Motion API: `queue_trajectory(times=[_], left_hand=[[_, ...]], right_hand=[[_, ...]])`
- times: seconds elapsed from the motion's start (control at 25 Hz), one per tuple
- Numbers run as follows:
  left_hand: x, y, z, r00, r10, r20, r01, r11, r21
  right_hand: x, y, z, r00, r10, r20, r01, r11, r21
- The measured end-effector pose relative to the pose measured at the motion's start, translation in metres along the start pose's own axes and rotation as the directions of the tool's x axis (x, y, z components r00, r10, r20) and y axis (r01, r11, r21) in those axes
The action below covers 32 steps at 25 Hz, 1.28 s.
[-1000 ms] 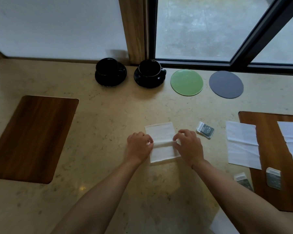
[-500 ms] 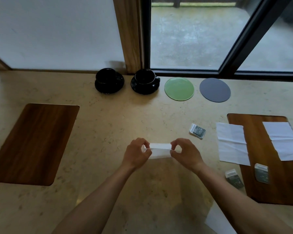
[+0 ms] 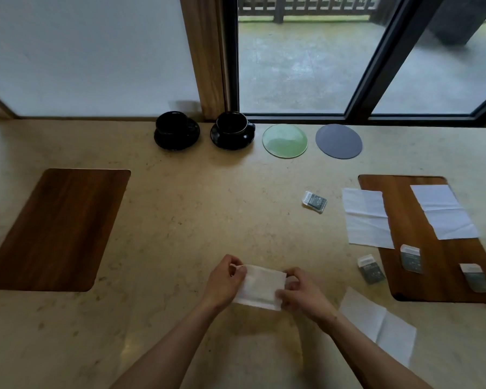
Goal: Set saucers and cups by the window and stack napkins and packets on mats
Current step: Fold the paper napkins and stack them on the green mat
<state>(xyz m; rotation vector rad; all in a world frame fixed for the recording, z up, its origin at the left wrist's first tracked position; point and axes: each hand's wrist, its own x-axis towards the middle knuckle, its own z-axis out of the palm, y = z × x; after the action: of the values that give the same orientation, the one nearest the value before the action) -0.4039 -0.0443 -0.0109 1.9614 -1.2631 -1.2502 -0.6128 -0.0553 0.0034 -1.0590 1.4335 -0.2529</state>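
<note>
My left hand and my right hand pinch the two ends of a folded white napkin, held just above the stone table. Two black cups on black saucers stand by the window, with a green saucer and a grey saucer to their right. A bare wooden mat lies at the left. The right mat carries an open napkin and two packets. Another packet lies mid-table.
An open napkin overlaps the right mat's left edge, and a packet lies beside that mat. One more open napkin lies under my right forearm. A wooden post and dark window frame back the table.
The napkin went from lying flat under my fingers to being folded narrower and lifted between both hands, drawn toward me. The camera tilted up, showing more window.
</note>
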Motion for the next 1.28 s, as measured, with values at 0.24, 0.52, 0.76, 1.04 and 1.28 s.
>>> queue_trajectory(times=[0.24, 0.52, 0.76, 1.04, 1.28], left_hand=[[-0.012, -0.026, 0.004, 0.997, -0.074, 0.001, 0.073, 0.991, 0.114], [-0.007, -0.037, -0.007, 0.993, 0.082, 0.086, -0.098, 0.974, 0.205], [-0.009, -0.054, -0.011, 0.961, 0.215, 0.173, -0.272, 0.845, 0.461], [-0.009, -0.059, -0.016, 0.947, 0.261, 0.188, -0.321, 0.736, 0.596], [-0.011, -0.058, -0.018, 0.945, 0.269, 0.189, -0.328, 0.741, 0.586]], right_hand=[[0.002, 0.02, 0.019, 0.999, 0.009, -0.04, -0.012, 0.997, -0.073], [0.016, 0.013, 0.031, 0.976, -0.183, -0.115, 0.128, 0.918, -0.376], [0.015, 0.022, 0.042, 0.956, -0.26, -0.14, 0.101, 0.734, -0.672], [0.013, 0.026, 0.045, 0.941, -0.292, -0.172, 0.041, 0.601, -0.798], [0.011, 0.026, 0.045, 0.94, -0.3, -0.165, 0.054, 0.605, -0.794]])
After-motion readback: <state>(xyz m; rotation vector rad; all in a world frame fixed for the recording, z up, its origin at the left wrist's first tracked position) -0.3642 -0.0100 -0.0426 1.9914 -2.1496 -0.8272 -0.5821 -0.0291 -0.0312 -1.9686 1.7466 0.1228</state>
